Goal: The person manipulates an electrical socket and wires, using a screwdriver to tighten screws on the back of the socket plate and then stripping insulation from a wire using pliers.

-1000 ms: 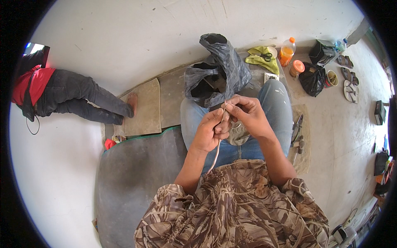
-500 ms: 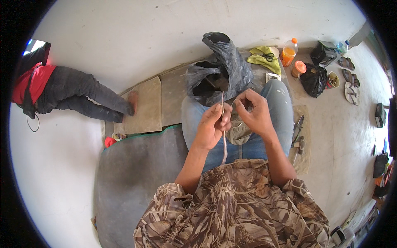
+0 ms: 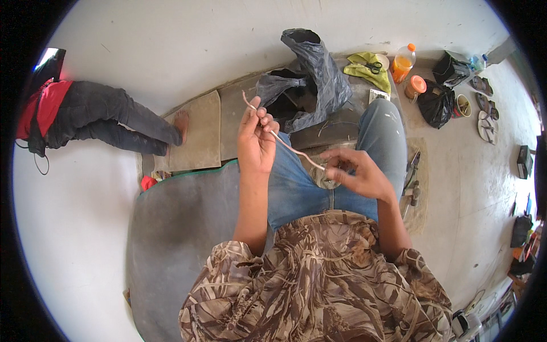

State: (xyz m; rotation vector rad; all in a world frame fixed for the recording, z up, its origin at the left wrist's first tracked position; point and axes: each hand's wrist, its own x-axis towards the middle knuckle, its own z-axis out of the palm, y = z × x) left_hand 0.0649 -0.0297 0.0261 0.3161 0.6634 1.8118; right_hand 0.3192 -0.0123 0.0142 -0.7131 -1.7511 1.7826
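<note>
A thin, pinkish-white wire-like strand (image 3: pixel 295 151) runs slantwise between my two hands, wavy and bent at its upper end. My left hand (image 3: pixel 256 139), raised over my left thigh, pinches it near that upper end. At the lower end, my right hand (image 3: pixel 362 175) has its thumb and forefinger against the strand's tip. Whether the material is wire or cord cannot be made out. Partly hidden behind the right fingers, a pale round object (image 3: pixel 326 181) sits between my thighs. Beyond my knees stands an open black plastic bag (image 3: pixel 326 85), its contents dark.
A yellow-green cloth (image 3: pixel 364 68) with scissors (image 3: pixel 374 67) lies far right of the bag. Near it stand an orange drink bottle (image 3: pixel 403 62) and an orange-lidded jar (image 3: pixel 415 86). A hammer (image 3: pixel 415 194) and pliers (image 3: pixel 412 165) lie beside my right leg. Another person's legs (image 3: pixel 108 119) extend at left.
My left hand has moved up and left with the strand, which now slants rather than hanging upright. My right hand has come down to its lower end.
</note>
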